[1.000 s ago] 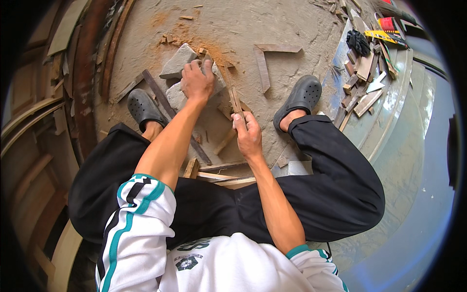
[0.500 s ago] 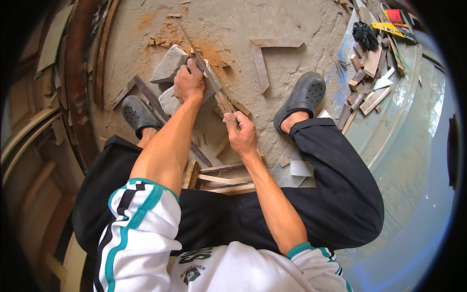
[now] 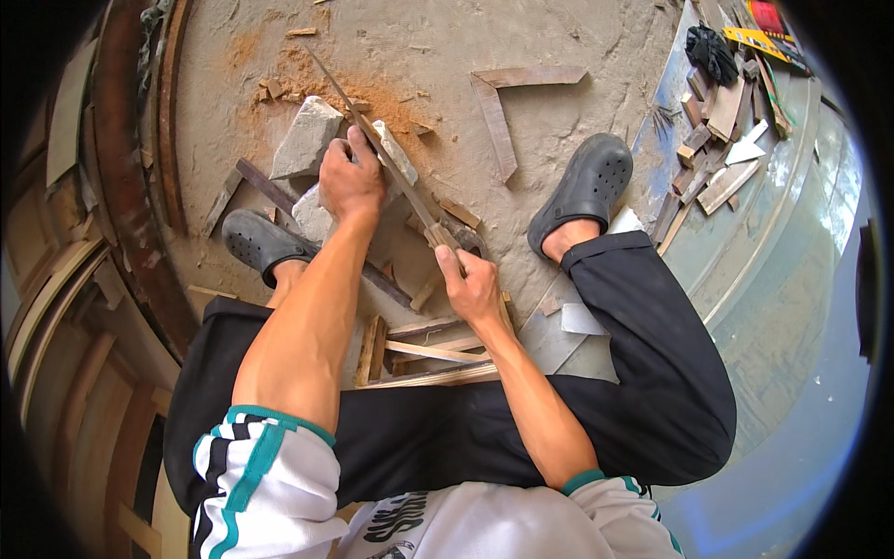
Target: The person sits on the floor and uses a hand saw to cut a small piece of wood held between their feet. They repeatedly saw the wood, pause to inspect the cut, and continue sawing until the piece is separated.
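My right hand (image 3: 473,287) is wrapped round the wooden handle of a handsaw (image 3: 402,179), thumb laid along the top. The saw's long, narrow, tapering blade appears almost edge-on and points away to the upper left. Close against the blade's left side, my left hand (image 3: 352,179) is closed with its knuckles up; whatever lies under its fingers is hidden. Pale grey blocks (image 3: 307,137) sit beneath and beside that hand. Another whitish block (image 3: 395,149) shows just right of the blade. Orange sawdust (image 3: 372,114) and small wood scraps lie around the blade's far part.
Two strips joined in an angled wooden frame piece (image 3: 503,121) lie ahead on the floor. Offcuts (image 3: 717,121) are heaped at the right beside a black bag (image 3: 711,54). Wooden pieces (image 3: 428,352) lie between my legs. Long boards and curved frames (image 3: 135,168) line the left.
The right hand and saw have shifted slightly downward and toward me. My left hand stays beside the blade, a little lower. The whole view has also shifted slightly.
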Tool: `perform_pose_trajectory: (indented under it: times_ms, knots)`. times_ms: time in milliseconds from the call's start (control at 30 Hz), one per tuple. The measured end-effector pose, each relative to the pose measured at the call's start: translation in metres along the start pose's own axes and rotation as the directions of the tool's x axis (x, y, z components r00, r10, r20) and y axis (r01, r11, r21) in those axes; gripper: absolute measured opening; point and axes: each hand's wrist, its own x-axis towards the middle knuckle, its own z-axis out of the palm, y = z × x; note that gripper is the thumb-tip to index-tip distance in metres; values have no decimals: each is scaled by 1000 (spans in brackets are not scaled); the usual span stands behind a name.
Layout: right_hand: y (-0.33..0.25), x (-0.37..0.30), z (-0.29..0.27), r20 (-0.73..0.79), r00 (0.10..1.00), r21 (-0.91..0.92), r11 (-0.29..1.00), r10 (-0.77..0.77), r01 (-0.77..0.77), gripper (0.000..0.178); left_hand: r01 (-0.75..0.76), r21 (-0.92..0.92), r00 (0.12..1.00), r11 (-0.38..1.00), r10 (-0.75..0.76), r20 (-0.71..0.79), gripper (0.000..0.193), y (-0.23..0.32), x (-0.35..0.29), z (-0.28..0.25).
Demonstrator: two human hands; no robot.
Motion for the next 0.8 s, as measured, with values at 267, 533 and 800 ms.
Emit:
perform_pose_trajectory:
  times_ms: [267, 533, 800]
  knots:
    - [-37, 40, 4, -2, 997, 1, 997, -76, 76, 60, -57, 31, 998, 998, 57, 26, 58, -3, 0, 2]
    - [5, 9, -6, -14, 993, -21, 992, -121, 121, 53, 13, 37, 999, 999, -15, 52, 61, 0, 1, -1]
    - [-22, 30, 15, -9, 1000, -78, 997, -22, 21, 64, 9, 56, 998, 998, -12, 65, 65, -2, 2, 1]
